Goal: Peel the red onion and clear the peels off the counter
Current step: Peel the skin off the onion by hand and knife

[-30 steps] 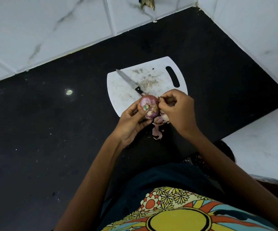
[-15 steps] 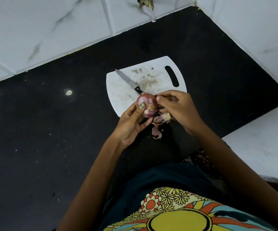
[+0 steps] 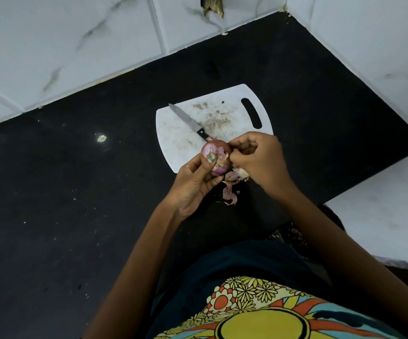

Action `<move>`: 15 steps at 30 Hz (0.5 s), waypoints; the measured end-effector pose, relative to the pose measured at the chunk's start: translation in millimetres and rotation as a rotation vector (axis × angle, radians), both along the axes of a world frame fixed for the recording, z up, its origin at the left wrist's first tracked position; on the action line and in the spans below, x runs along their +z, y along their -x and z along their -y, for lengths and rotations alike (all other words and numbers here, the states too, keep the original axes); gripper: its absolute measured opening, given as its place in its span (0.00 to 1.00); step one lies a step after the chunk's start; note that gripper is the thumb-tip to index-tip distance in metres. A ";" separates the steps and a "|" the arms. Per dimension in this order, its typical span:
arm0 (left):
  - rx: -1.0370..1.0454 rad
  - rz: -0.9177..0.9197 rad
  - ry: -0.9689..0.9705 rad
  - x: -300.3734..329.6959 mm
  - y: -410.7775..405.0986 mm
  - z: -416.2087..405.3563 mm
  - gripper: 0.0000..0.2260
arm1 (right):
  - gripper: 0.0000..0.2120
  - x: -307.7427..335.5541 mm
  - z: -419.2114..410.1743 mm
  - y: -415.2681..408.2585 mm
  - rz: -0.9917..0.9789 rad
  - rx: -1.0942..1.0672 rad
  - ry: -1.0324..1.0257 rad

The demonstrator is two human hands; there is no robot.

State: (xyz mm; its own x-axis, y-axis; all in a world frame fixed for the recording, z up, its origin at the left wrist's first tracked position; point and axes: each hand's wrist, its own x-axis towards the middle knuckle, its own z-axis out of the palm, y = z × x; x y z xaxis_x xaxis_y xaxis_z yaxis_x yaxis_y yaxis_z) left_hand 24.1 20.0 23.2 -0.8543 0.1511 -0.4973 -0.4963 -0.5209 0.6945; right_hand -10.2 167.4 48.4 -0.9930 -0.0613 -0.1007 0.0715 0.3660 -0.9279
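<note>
left hand (image 3: 193, 182): wrapped around the red onion (image 3: 216, 157) from the near-left side, thumb pressed across its front, holding it up just above the near edge of the board

right hand (image 3: 259, 160): fingers curled in tight, fingertips pinched on a bit of skin at the onion's right side, so it's gripping peel and touching the onion

red onion: sits between both hands, partly skinned, pale purple flesh showing up top with torn papery bits hanging on. One end seems to face up toward the camera, can't honestly tell root from tip

writing/labels: nothing readable anywhere. There's a small red mark on the knife handle, way too tiny to make out

peels (image 3: 231, 189): loose pinkish curls lying on the black counter (image 3: 63, 204) right under the hands, one pale clump tucked under the right hand

cutting board (image 3: 181, 145): white, handle slot at the far right, brownish smears on it, hands cover its near corner

knife (image 3: 188, 122): lying diagonally on the board, tip pointing far-left, black handle end hidden behind the onion

around: white marbled tile walls (image 3: 75, 45) at the back and right
</note>
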 end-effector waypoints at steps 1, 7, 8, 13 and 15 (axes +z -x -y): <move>0.003 0.002 -0.013 0.8 -0.1 -1.7 0.08 | 0.09 1.0 -0.9 0.1 0.004 -0.006 0.007; 0.088 0.031 -0.162 -1.0 1.7 -3.5 0.08 | 0.15 2.6 -0.1 -5.7 0.091 0.063 0.060; 0.083 0.030 -0.164 -1.4 1.9 -3.4 0.07 | 0.17 2.3 1.2 -7.1 0.082 0.072 0.039; 0.078 0.015 -0.145 -1.0 0.3 -4.1 0.14 | 0.14 4.2 2.3 -8.3 0.057 0.011 -0.006; 0.075 0.002 -0.141 -0.9 -0.5 -3.3 0.14 | 0.14 6.4 2.5 -8.8 0.074 0.019 0.018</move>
